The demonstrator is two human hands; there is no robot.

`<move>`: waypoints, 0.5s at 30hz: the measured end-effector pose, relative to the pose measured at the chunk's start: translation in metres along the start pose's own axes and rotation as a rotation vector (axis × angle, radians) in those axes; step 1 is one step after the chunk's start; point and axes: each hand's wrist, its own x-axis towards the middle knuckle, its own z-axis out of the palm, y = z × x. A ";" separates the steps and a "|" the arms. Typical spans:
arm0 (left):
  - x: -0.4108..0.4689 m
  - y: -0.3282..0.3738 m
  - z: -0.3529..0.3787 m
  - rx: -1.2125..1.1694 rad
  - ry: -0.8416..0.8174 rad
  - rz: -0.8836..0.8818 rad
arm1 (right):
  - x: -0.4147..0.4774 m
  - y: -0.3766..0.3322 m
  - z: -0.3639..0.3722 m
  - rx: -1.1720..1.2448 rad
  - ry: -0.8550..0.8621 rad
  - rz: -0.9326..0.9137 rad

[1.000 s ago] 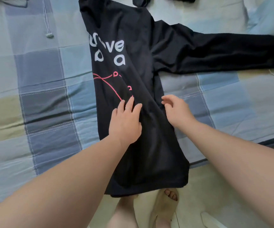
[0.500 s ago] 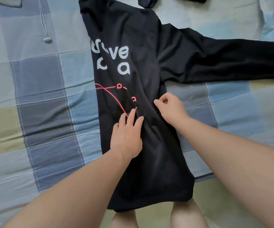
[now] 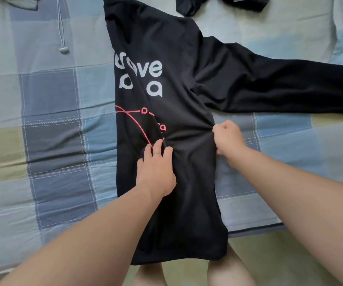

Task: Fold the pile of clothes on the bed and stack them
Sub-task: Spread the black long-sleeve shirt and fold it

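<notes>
A black long-sleeved shirt (image 3: 172, 83) with white lettering and pink line art lies on the checked bed sheet (image 3: 49, 129). Its left side is folded in, so the print is cut off at the left edge. One sleeve (image 3: 286, 87) stretches out to the right. The hem hangs over the bed's near edge. My left hand (image 3: 156, 172) lies flat on the middle of the shirt, fingers spread, a ring on one finger. My right hand (image 3: 228, 139) is closed on the shirt's right side edge, bunching the cloth there.
More black clothing (image 3: 220, 4) lies at the top edge of the bed. A grey garment with a drawstring (image 3: 62, 27) sits at the top left. My bare legs (image 3: 226, 271) stand on the floor by the bed's near edge.
My right hand has closed on the shirt's right edge, and creases now radiate from it. My left hand stays flat on the shirt. The view has shifted slightly.
</notes>
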 end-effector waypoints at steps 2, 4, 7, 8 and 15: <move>0.001 0.003 -0.002 -0.015 -0.003 -0.019 | -0.002 0.004 -0.001 0.094 -0.152 0.055; 0.002 0.004 -0.001 -0.015 0.000 -0.031 | -0.004 0.008 -0.002 0.048 -0.234 0.045; 0.001 0.007 0.000 -0.014 -0.020 -0.046 | -0.003 0.018 -0.010 0.048 -0.234 0.095; 0.001 0.008 -0.002 -0.012 -0.029 -0.054 | -0.001 0.021 -0.013 0.023 -0.185 0.114; 0.030 0.018 -0.019 0.064 0.301 0.065 | 0.006 0.009 -0.013 -0.540 0.107 -0.769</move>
